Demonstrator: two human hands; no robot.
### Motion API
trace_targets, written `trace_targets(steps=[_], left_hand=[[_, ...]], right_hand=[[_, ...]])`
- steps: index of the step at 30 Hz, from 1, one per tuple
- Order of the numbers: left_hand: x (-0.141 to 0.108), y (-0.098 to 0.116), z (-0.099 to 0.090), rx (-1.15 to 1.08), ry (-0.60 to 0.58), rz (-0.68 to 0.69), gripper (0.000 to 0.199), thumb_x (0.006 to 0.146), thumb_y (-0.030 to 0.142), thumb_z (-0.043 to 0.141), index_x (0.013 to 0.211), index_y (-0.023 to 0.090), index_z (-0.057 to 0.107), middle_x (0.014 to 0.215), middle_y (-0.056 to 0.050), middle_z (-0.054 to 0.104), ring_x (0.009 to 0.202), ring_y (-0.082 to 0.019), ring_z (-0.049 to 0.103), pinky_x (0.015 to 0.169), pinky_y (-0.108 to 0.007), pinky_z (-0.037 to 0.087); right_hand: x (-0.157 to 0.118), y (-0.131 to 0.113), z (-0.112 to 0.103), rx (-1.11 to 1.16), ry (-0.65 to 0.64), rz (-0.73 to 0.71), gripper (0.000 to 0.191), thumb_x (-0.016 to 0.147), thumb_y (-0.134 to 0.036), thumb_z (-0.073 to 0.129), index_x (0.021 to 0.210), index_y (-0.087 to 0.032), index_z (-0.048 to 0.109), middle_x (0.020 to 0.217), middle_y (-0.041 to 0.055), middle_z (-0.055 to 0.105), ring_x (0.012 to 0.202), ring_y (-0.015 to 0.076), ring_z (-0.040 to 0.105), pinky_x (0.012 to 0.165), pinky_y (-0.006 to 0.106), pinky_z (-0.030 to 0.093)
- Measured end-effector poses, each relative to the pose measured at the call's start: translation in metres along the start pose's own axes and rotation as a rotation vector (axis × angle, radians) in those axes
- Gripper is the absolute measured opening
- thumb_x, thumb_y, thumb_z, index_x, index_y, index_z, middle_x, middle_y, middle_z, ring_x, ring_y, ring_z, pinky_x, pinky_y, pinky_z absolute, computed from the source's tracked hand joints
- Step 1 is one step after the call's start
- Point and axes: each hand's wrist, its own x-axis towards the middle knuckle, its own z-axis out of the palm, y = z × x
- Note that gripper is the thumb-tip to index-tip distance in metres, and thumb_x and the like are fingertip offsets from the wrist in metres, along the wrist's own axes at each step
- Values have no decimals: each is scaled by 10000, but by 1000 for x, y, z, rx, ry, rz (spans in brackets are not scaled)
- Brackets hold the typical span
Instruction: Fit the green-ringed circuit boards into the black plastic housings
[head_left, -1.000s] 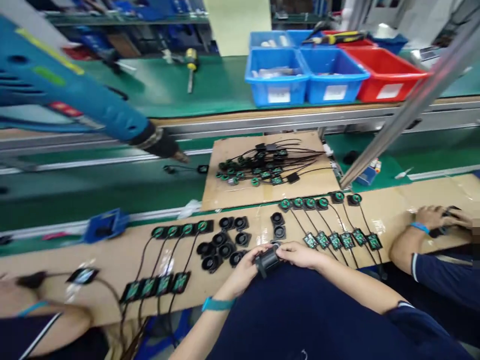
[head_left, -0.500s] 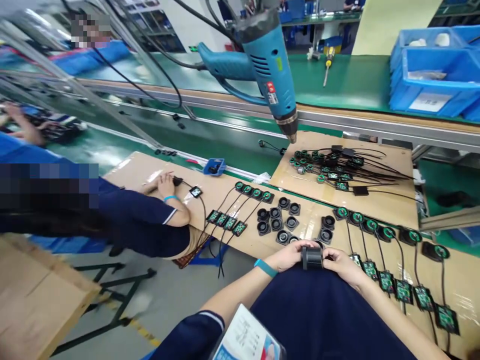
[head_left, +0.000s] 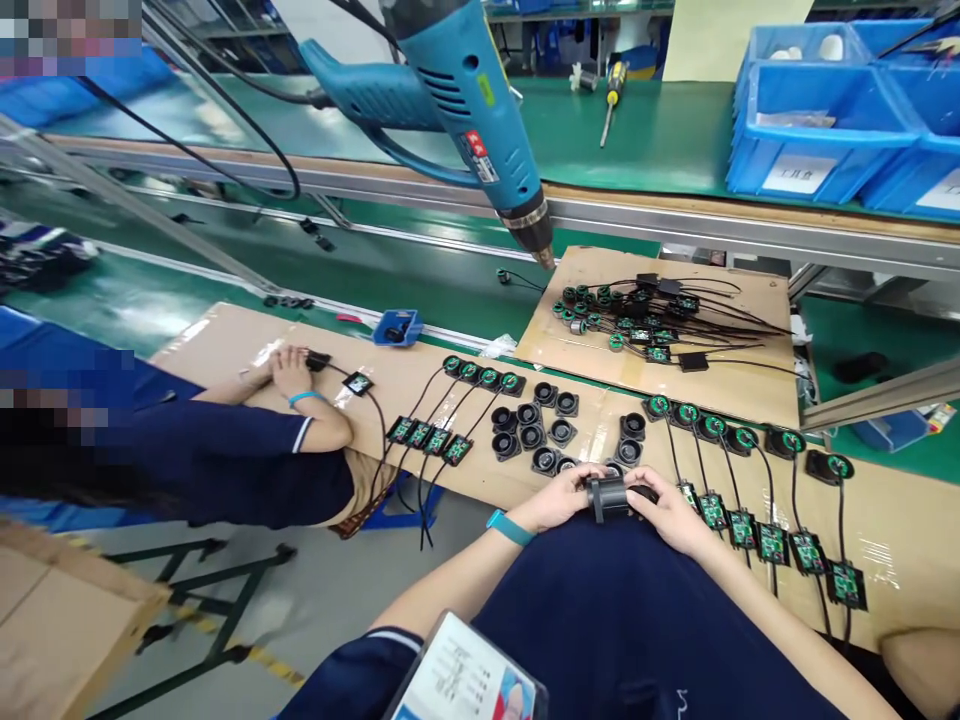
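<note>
Cardboard-topped bench (head_left: 900, 530), fingers (head_left: 581, 478) holding black cylinder (head_left: 611, 498)

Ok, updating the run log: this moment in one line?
left hand: holding cylinder | right hand: at cylinder's end | heat gun: not held

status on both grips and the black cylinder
Left grip holding black cylinder by flanged end. Right grip at opposite end. Round black parts beyond, none visibly blocking.

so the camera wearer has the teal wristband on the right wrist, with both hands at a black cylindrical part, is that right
The wrist is wrong: the head view shows the teal wristband on the left wrist. The left hand and right hand are indeed both at the black cylindrical part.
</note>
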Motion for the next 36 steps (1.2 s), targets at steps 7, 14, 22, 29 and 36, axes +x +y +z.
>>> trace_targets(steps=[7, 14, 22, 29, 36], left_hand=[[0, -3, 11, 60, 47, -14, 327, 797, 352, 761, 1064, 178, 686, 1218, -105, 641, 1147, -259, 572, 1060, -382, 395], [4, -12, 12, 92, 84, -63, 363, 803, 341, 743, 1125, 185, 680, 1147, -81, 662, 1107, -242, 577, 1050, -381, 394], [16, -32, -2, -13, 236, -184, 444, 844, 523, 671, 1132, 187, 633, 986, -77, 685, 842, -207, 635, 796, -371, 520], [78, -45, -23, 269, 457, 86, 263, 829, 340, 686, 1029, 180, 630, 1216, -117, 562, 1229, -273, 511, 1117, -444, 360], [145, -53, -41, 528, 497, 306, 259, 787, 166, 673, 1041, 217, 660, 1329, -107, 442, 1340, -294, 414, 1172, -480, 294]], right_hand=[[-5, 1, -7, -59, 43, -66, 361, 894, -539, 640, 1066, -224, 603, 1007, 46, 632, 894, 204, 588, 818, 335, 471], [-1, -1, -10, -164, -14, -92, 309, 839, -522, 703, 950, -234, 689, 957, 51, 644, 959, 246, 592, 919, 376, 439], [14, 19, -19, 11, 227, 20, 408, 827, -615, 680, 843, -224, 565, 730, -17, 554, 658, 158, 533, 658, 298, 434], [36, 28, -17, 383, 312, 141, 469, 769, -622, 750, 811, -192, 567, 826, 40, 664, 665, 138, 583, 556, 247, 409], [124, 27, -31, 328, 500, 118, 571, 582, -611, 869, 779, -196, 529, 635, 16, 664, 522, 122, 558, 485, 224, 404]])
